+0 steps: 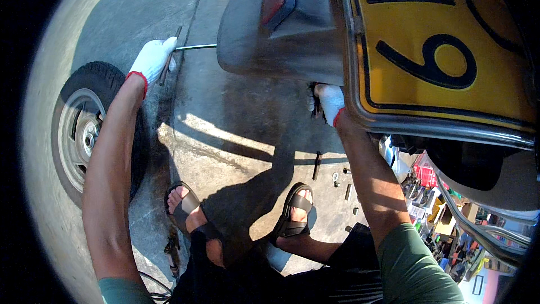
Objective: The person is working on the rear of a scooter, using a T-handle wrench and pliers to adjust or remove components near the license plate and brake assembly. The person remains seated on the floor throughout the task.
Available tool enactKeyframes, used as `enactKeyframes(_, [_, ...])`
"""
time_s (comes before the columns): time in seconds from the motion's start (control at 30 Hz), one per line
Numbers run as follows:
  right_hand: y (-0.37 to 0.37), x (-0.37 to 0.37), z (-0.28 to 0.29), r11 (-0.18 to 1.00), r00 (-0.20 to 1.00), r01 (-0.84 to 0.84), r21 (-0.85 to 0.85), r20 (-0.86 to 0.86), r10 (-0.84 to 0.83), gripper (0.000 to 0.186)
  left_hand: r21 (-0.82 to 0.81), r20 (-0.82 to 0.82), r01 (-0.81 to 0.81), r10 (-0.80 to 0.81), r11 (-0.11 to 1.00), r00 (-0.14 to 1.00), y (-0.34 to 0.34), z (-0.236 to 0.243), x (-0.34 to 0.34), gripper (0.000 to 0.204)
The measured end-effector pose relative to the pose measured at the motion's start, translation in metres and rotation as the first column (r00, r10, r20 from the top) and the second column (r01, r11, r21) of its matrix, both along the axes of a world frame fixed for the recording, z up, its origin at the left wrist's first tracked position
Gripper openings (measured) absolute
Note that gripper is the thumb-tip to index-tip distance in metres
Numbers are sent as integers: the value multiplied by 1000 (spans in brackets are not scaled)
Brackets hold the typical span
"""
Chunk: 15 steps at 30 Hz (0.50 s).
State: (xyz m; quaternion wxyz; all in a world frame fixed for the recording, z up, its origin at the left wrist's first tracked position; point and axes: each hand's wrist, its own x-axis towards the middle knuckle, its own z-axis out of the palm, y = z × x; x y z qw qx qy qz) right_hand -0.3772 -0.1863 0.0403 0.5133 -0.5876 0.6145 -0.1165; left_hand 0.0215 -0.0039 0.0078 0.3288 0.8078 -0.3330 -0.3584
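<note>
My left hand [152, 60], in a white glove with a red cuff, is closed on the crossbar of a metal T-handle tool [178, 33], whose long shiny shaft runs rightward behind the dark rear fender [250, 36] of a motorbike. My right hand [330, 101], gloved alike, is low beside the fender's underside, partly behind the large yellow number plate [416, 93]; its fingers curl at something dark that I cannot make out. A detached wheel with a black tyre [103, 76] lies at the left, under my left forearm.
Small cylindrical parts [348, 192] and a dark rod [316, 166] lie on the concrete floor [225, 141] near my sandalled feet [298, 208]. A long metal part [172, 256] lies at lower left. Bent metal tubing [478, 228] and a jumble of tools and boxes [427, 202] fill the lower right.
</note>
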Motion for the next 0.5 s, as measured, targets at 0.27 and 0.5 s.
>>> enactKeyframes(0.27, [-8,-14,-17,977,1000,18,-212,-2,-19,8,-425,274,323,-220,845,936,14,19,-14,46])
enactKeyframes(0.5, [3,6,18,995,979,98,3,-182,-96,6,-306,410,198,-59,931,910,0,12,-18,27])
